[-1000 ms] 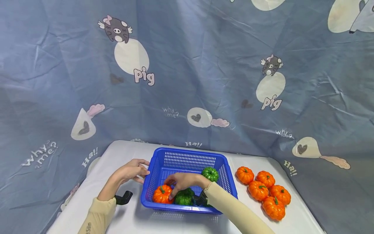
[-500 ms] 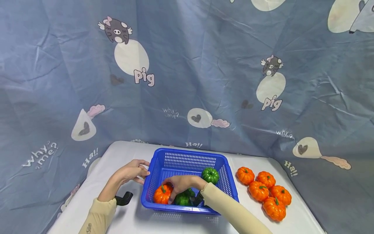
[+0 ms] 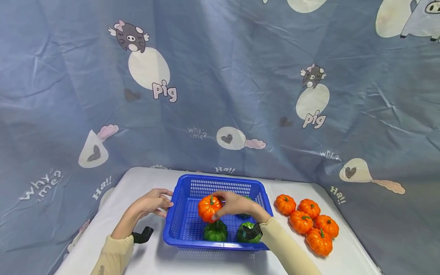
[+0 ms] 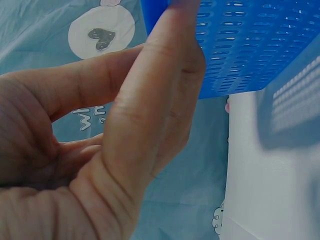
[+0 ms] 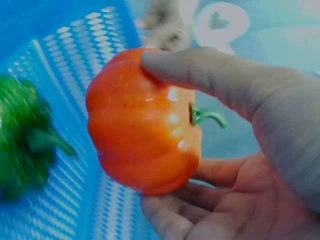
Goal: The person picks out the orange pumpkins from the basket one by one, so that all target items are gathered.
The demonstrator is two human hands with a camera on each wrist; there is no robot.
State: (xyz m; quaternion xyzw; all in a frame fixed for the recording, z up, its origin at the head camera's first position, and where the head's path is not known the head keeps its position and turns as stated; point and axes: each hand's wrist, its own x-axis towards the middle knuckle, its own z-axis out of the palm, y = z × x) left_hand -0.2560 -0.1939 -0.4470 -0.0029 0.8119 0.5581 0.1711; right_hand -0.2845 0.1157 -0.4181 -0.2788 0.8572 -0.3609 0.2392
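My right hand pinches an orange toy pumpkin between thumb and fingers, raised above the floor of a blue plastic basket. In the right wrist view the pumpkin has a green stem pointing toward the palm. My left hand is at the basket's left side, its fingertips touching the rim; in the left wrist view its contact with the blue basket is partly cut off. Two green pumpkins lie at the basket's near side. A third green pumpkin is mostly hidden behind my right hand.
Several orange pumpkins sit in a cluster on the white table, right of the basket. A blue patterned cloth hangs behind the table. The table's right edge runs beyond the cluster.
My right hand has lifted the orange pumpkin from the basket's near left corner and moved it up and to the right. The left hand stays at the rim; the head view shifts slightly.
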